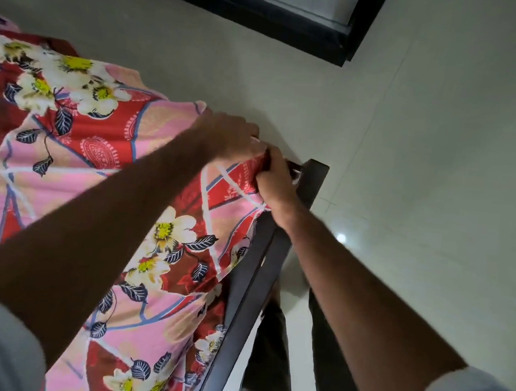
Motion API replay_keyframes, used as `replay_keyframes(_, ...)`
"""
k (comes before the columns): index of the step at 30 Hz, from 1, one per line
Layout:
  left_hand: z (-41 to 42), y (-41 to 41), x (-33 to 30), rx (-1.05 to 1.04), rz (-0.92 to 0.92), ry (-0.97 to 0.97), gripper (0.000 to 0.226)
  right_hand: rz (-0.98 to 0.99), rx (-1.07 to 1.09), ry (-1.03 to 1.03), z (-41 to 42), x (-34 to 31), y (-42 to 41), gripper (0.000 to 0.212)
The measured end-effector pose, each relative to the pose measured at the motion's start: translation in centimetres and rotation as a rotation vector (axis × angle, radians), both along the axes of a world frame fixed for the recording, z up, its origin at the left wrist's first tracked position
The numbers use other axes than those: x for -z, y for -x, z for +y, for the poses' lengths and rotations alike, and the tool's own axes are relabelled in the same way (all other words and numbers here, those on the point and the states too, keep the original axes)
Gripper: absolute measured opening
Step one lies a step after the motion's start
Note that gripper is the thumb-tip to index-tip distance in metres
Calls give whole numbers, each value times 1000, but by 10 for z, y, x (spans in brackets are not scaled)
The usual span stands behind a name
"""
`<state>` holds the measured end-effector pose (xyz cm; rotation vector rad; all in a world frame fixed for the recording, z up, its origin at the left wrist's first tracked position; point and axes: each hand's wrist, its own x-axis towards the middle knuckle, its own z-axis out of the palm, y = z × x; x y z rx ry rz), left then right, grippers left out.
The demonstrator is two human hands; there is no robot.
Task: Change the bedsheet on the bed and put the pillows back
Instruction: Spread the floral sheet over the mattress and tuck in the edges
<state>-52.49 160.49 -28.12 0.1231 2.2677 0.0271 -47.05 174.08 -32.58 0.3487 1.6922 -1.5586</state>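
Observation:
A red and pink bedsheet (100, 158) with white flowers covers the bed on the left half of the head view. At the bed's far corner, my left hand (229, 137) lies on top of the sheet, fingers bent over the corner fold. My right hand (273, 177) grips the sheet's edge there, fingers curled round the cloth beside the black bed frame (248, 294). No pillows are in view.
The dark metal frame rail runs from the corner down to the bottom edge. My legs (267, 357) in dark trousers stand just right of it on a pale tiled floor (428, 182). A black-framed door or window base (271, 7) sits at the top.

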Motion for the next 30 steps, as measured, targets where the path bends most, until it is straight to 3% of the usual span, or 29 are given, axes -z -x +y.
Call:
replay_keyframes(3, 5, 25, 6, -59, -266, -45, 53, -160, 329, 121, -14, 5, -9, 45)
replay_keyframes(6, 8, 30, 7, -166, -362, -129, 43, -324, 469, 235, -11, 7, -11, 49)
replay_keyframes(8, 8, 30, 6, -177, -359, -166, 40, -420, 422, 239, 0, 8, -10, 40)
replay_keyframes(10, 3, 32, 8, -188, -349, -192, 33, -473, 310, 204, 8, 8, 4, 46)
replay_keyframes(15, -5, 35, 3, -350, -369, -240, 38, -287, 38, 212, 2, 6, 51, 30)
replay_keyframes(20, -11, 33, 3, -370, -290, -271, 42, -290, -75, 233, -2, 18, 61, 24)
replay_keyframes(23, -15, 23, 5, -298, -136, -273, 38, -125, -221, 103, -14, 19, 70, 40)
replay_keyframes(28, -10, 0, -3, 78, 449, -35, 41, 354, -701, -301, -22, 7, 82, 33)
replay_keyframes(30, -9, -14, -14, 216, 624, -19, 40, 395, -674, -346, -18, 4, 84, 32)
